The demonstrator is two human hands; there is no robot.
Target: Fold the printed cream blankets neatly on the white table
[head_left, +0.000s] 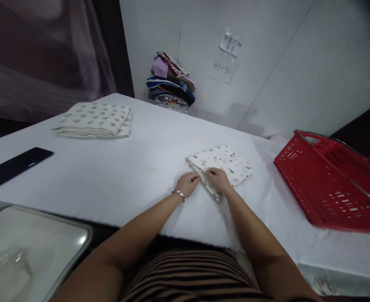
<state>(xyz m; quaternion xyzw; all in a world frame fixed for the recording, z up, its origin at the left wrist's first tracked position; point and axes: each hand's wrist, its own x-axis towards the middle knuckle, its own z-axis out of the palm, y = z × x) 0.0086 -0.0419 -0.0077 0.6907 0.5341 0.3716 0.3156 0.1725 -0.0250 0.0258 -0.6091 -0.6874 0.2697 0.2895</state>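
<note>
A white folded cloth [235, 165] with small scattered prints lies on the table, its layered edge turned toward me. At the left end of that edge is my left hand [187, 183], with a bracelet on the wrist and the fingers pinched at the cloth's layers. My right hand [219, 180] rests over the near part of the cloth, fingers curled and closed on its edge. Parts of the cloth are hidden under the right hand and wrist. Further left lies another folded cloth [96, 119], white with rows of grey prints, apart from both hands.
A red plastic basket [323, 184] stands at the right of the white table [134, 176]. A dark phone-like slab [17, 165] lies at the left. Folded fabrics [172, 84] are stacked against the wall, near paper notes [224, 69]. A pale stool-like surface [46, 235] is at lower left.
</note>
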